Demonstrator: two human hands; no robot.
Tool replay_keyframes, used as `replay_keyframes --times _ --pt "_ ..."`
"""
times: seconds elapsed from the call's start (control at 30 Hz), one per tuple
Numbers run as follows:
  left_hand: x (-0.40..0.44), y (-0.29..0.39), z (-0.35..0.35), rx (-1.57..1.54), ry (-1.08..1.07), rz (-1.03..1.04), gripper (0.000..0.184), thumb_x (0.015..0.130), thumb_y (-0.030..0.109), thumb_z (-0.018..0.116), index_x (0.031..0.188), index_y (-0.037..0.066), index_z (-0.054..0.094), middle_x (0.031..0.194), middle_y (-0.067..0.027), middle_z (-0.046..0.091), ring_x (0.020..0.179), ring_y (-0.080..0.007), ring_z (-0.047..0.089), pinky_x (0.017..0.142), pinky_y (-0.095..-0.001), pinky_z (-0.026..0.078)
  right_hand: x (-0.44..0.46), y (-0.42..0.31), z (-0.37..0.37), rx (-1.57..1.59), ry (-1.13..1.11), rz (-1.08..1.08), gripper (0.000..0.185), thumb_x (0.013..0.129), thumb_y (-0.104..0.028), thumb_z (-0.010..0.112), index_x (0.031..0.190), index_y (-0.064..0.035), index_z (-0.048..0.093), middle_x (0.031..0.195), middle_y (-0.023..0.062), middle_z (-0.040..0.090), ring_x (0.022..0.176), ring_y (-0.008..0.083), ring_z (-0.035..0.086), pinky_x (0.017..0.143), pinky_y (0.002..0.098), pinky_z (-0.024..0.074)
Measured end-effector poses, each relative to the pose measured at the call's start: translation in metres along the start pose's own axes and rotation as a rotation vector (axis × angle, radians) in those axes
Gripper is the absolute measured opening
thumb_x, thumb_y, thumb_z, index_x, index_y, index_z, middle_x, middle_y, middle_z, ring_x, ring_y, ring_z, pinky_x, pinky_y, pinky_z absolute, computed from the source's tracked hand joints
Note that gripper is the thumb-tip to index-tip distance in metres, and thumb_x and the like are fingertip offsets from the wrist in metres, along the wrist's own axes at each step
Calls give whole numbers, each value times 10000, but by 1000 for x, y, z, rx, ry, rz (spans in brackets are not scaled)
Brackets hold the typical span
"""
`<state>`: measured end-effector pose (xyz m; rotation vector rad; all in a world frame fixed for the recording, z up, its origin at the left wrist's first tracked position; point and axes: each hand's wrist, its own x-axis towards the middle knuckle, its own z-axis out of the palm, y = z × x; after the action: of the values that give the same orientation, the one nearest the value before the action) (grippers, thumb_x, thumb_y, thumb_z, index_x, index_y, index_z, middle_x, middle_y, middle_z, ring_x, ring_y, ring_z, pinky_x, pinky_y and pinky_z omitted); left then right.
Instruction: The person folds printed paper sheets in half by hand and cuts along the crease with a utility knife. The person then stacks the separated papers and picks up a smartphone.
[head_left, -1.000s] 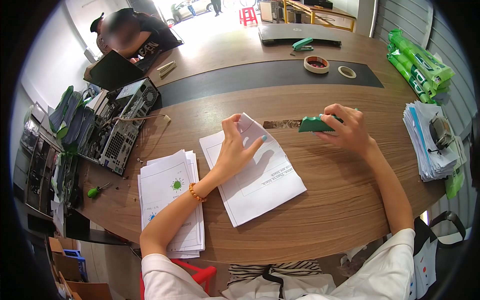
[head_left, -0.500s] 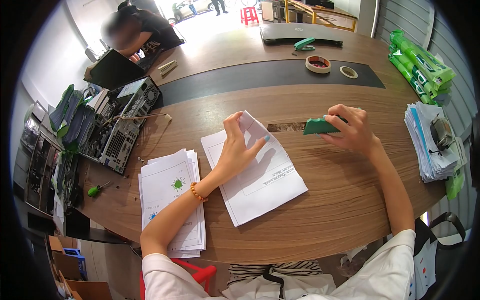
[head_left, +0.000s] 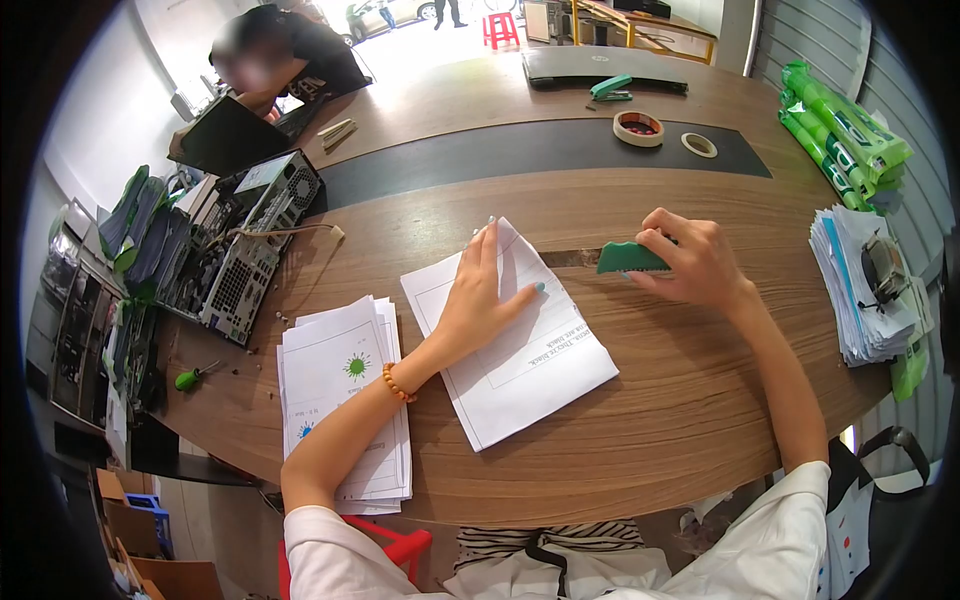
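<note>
My left hand (head_left: pixel 480 300) lies flat on a folded white sheet of paper (head_left: pixel 545 375), with its fingers stretched and its thumb out to the right. Printed text and a ruled border show on the sheet, and its right edge looks ragged. To the right, above the wooden table (head_left: pixel 680 410), my right hand (head_left: pixel 697 262) grips a green utility knife (head_left: pixel 630 257). Its handle points left toward the paper's upper right edge, apart from it; I cannot make out a blade. A stack of printed sheets (head_left: pixel 335 350) lies partly under my left forearm.
An opened computer case (head_left: pixel 265 245) and a green screwdriver (head_left: pixel 190 379) are at the left. Tape rolls (head_left: pixel 637 129), a stapler (head_left: pixel 610 88) and a closed laptop (head_left: pixel 600 68) lie farther back. Green packs (head_left: pixel 840 130) and a paper pile (head_left: pixel 855 300) line the right side. Across the table sits another person (head_left: pixel 310 65).
My left hand has flattened onto the paper, and the sheet's raised upper corner has gone down. My right hand has shifted slightly left and down with the knife, its fingers curled more tightly.
</note>
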<state>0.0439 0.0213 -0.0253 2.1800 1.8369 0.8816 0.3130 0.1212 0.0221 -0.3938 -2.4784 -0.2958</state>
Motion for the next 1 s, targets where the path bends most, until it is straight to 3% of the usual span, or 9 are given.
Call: replay_keyframes --times 0.2,0.3,0.4,0.83,0.9,0.93,1.0 --pt "-1 3 5 229 -49 1 772 863 384 534 1319 -166 241 1415 -350 139 1349 -412 143 1103 -439 139 3 -24 28 47 14 148 308 719 -272 716 824 -51 528 844 61 513 655 201 603 505 305 480" --pt "-2 2 9 291 -44 27 776 882 408 489 1311 -184 228 1389 -373 178 1352 -411 131 1104 -452 114 6 -31 40 60 26 218 322 729 -287 706 840 -44 526 848 72 513 680 212 604 506 308 478" --pt "-1 2 11 341 -83 21 770 896 426 444 1301 -194 234 1380 -375 201 1352 -411 133 1106 -447 107 16 -33 43 41 7 305 329 741 -299 693 860 -39 528 859 76 516 700 215 604 507 312 477" --pt "-2 5 11 368 -67 -68 754 904 427 415 1285 -202 250 1373 -381 203 1344 -434 131 1104 -456 97 54 -32 75 -70 50 219 329 776 -335 650 901 -53 536 869 77 513 734 211 598 521 326 489" --pt "-5 7 13 362 -71 -27 756 901 429 417 1282 -203 252 1370 -382 208 1340 -438 139 1104 -455 98 59 -24 78 -252 -29 498 334 774 -348 654 895 -59 535 864 83 520 749 221 597 542 367 499" --pt "-8 8 14 363 -77 -26 756 901 429 417 1282 -203 252 1370 -382 208 1340 -438 139 1104 -455 98 62 -14 76 -249 -31 504 334 774 -348 654 895 -59 535 864 83 520 749 221 597 542 367 499" --pt "-8 10 12 359 -70 -28 756 900 428 420 1282 -202 253 1370 -378 214 1340 -434 145 1106 -453 96 67 12 67 -199 151 616 334 770 -361 662 857 -62 541 858 86 539 769 228 594 546 387 494"
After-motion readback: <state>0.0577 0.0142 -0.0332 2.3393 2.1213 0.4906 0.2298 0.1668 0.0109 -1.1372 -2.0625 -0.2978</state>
